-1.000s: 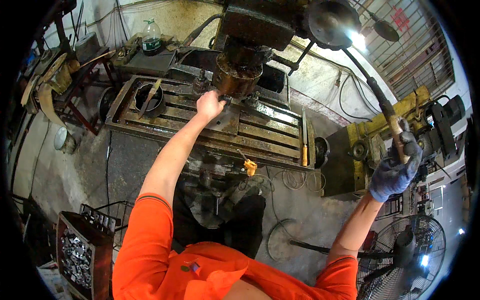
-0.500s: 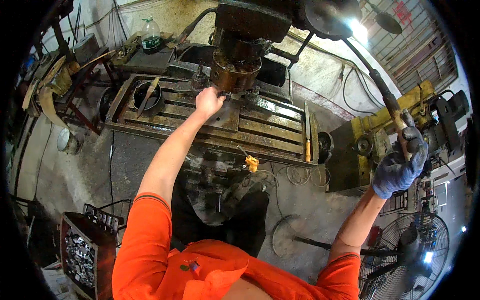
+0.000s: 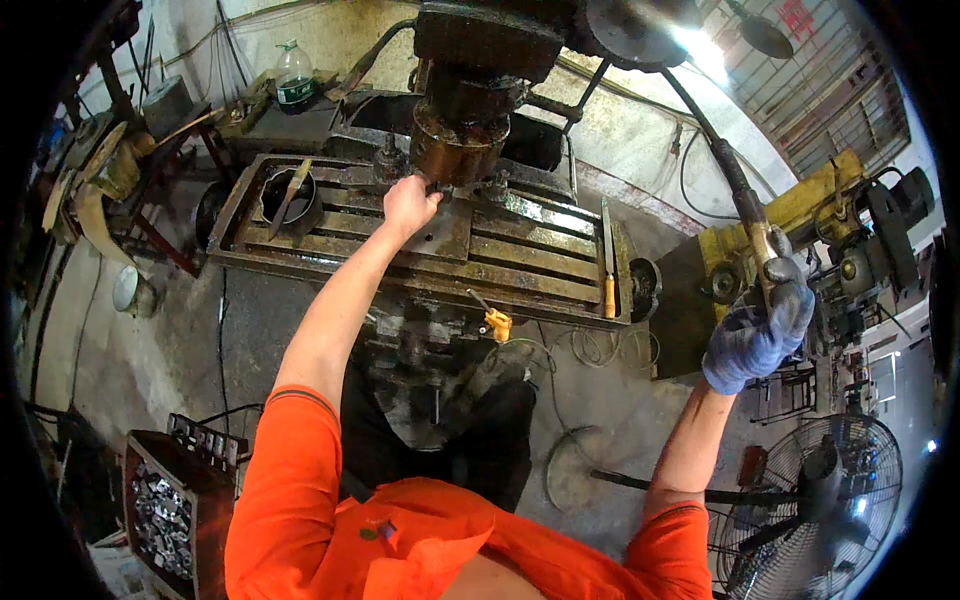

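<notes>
A: Lever (image 3: 735,190), head view: long dark handle slanting from the machine head down to the right. Right hand (image 3: 757,325), gloved, closed round its lower end.

B: Left hand (image 3: 408,205)?

A: Bare, up against the spindle (image 3: 455,140), just above the slotted table (image 3: 500,250). Fingers curled at something under the nose; what, I cannot tell.

B: Other items?

A: File (image 3: 606,260) lying on the table's right end; bowl (image 3: 290,195) at its left; fan (image 3: 820,500) lower right.

B: Hazards?

A: As I judge it: pulling the lever lowers the spindle onto those bare fingers. Glove could slip on the handle. File may roll off.
</notes>
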`<action>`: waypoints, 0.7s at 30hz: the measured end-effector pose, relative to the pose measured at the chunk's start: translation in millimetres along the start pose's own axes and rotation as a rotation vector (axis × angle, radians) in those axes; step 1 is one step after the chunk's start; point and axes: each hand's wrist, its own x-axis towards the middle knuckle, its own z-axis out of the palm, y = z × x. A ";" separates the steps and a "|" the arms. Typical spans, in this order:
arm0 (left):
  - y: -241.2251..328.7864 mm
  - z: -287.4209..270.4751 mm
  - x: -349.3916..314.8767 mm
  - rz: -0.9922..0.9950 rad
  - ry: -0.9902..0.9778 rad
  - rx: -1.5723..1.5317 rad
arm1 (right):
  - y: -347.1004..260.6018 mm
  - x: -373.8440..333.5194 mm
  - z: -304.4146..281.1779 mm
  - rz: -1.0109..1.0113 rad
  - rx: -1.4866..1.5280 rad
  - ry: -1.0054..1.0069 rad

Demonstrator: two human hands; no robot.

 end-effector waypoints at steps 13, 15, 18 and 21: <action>-35.4 -54.0 -53.1 0.029 -0.155 -0.606 | 3.2 -2.2 1.1 0.066 0.280 0.036; -42.9 -74.4 -72.9 0.012 -0.172 -0.648 | 3.6 -2.5 2.7 0.058 0.250 0.028; -49.0 -96.0 -98.2 0.002 -0.143 -0.682 | 6.9 -5.8 -1.2 -0.009 0.214 -0.001; -63.7 -108.1 -117.9 -0.070 -0.139 -0.726 | 14.6 -13.7 -2.9 0.066 0.280 0.038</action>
